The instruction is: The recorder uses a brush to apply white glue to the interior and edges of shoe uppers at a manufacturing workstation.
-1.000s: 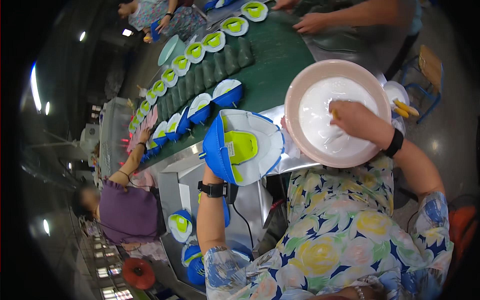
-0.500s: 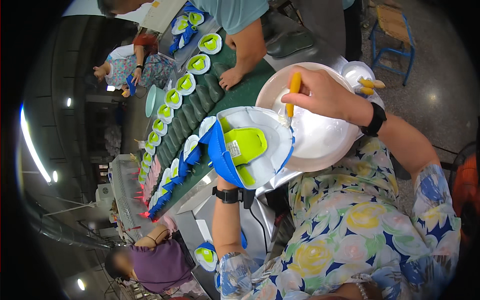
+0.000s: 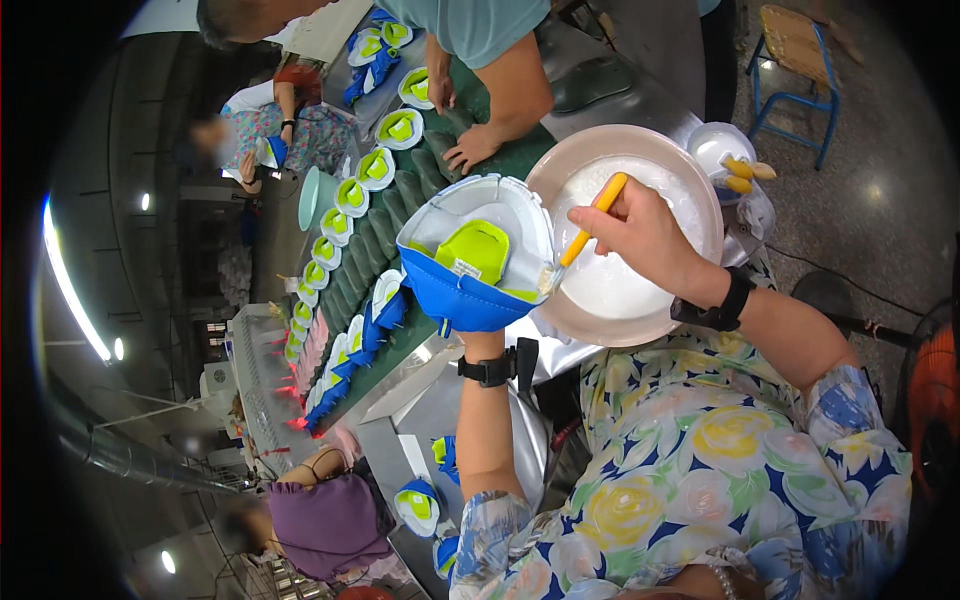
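Brushwork at the rim of a blue shoe upper. The shoe upper (image 3: 475, 305) is raised just left of the pale pink basin (image 3: 612, 138), its right edge overlapping the basin in this view, with its white lining and lime-green pad (image 3: 478, 248) facing the wearer. The left hand (image 3: 484, 343) supports it from below; its fingers are hidden, so their closure cannot be told. The fingers of the right hand (image 3: 645, 238) grip the brush (image 3: 594, 220) by its yellow handle, which slants down to the left so that the bristles meet the lower right of the rim. White liquid (image 3: 595, 300) fills much of the basin. Sound technique, as judged here, calls for a light, pen-like grip, short strokes along the pale edge, and small turns of the left wrist to present each stretch of rim. An overloaded brush could drip on the pad or stain the blue outer face; drawing the bristles against the basin's wall should limit this. Working beside the basin lets any drips fall inside.
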A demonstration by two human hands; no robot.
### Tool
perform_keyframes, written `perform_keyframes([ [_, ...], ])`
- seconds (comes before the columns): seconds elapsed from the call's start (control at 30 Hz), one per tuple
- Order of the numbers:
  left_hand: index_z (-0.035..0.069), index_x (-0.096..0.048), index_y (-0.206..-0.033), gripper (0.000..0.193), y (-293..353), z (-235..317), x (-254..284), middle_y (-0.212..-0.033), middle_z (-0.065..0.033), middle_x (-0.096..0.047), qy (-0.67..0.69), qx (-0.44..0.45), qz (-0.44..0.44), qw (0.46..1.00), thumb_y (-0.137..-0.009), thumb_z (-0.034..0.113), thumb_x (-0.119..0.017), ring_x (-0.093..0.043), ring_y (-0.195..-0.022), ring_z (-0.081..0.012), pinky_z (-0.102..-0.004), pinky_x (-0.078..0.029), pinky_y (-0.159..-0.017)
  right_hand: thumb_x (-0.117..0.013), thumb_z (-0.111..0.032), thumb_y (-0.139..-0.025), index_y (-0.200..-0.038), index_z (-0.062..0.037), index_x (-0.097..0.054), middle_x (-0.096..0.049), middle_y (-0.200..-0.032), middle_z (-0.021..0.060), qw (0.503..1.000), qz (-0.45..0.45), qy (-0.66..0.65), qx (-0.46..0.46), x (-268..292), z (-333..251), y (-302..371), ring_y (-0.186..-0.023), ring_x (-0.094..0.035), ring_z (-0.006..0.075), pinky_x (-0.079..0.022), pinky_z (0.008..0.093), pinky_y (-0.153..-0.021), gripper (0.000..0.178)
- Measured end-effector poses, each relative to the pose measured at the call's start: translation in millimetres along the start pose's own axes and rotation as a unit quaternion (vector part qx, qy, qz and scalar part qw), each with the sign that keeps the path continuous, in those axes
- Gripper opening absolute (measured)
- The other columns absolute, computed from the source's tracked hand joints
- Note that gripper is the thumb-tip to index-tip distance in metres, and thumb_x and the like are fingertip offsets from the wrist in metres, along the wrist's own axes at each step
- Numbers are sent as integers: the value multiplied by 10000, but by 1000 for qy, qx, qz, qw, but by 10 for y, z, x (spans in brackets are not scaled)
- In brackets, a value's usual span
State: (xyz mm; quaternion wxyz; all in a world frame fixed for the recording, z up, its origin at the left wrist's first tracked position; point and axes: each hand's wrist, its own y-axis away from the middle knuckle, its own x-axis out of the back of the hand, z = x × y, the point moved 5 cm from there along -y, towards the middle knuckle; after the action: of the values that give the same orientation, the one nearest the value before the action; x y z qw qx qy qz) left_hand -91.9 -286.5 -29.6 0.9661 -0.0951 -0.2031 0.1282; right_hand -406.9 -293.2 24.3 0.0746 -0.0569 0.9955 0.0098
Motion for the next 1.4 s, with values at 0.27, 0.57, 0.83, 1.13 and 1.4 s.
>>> perform_keyframes([
  [0.27, 52, -504, -1370, 384, 114, 316, 196, -1207, -120, -656, -35, -52, 32, 998, -998, 145, -531, -677, -1025, -239, -411, -571, -905, -750, -174, -877, -983, -19, -575, -681, -798, 92, 976, -22, 69, 205, 94, -404, 100, -687, -663, 146, -499, 268, -610, 257],
  [0.57, 84, -467, -1417, 474, 738, 495, -375, -1348, -119, -582, 444, 202, -312, 815, -1014, 331, -505, -599, -1196, -250, -417, -502, -1026, -815, -108, -805, -1065, -65, -583, -694, -1063, 113, 853, -180, 60, 486, -131, -708, 388, -919, -684, 278, -549, 355, -790, 351],
  [0.83, 94, -428, -1452, 527, 1024, 514, -725, -1407, -118, -545, 573, 251, -282, 728, -1030, 410, -438, -553, -1262, -273, -435, -454, -1078, -748, -156, -826, -955, -54, -571, -650, -961, 79, 803, -210, 137, 541, -334, -698, 342, -864, -660, 275, -550, 379, -747, 241],
  [1.13, 109, -402, -1448, 436, 922, 775, -664, -1367, -115, -553, 578, 308, -203, 728, -1060, 304, -435, -578, -1210, -241, -394, -496, -1033, -689, -147, -884, -974, -23, -555, -651, -856, 174, 908, -223, 177, 309, -115, -491, 46, -777, -666, 373, -535, 420, -695, 204],
  [1.4, 109, -413, -1441, 445, 899, 618, -455, -1372, -114, -555, 517, 287, -209, 778, -1053, 323, -447, -582, -1210, -249, -403, -497, -1031, -667, -266, -881, -998, 31, -555, -669, -821, 247, 954, -170, 228, 99, 77, -321, -241, -761, -675, 391, -528, 430, -669, 338],
])
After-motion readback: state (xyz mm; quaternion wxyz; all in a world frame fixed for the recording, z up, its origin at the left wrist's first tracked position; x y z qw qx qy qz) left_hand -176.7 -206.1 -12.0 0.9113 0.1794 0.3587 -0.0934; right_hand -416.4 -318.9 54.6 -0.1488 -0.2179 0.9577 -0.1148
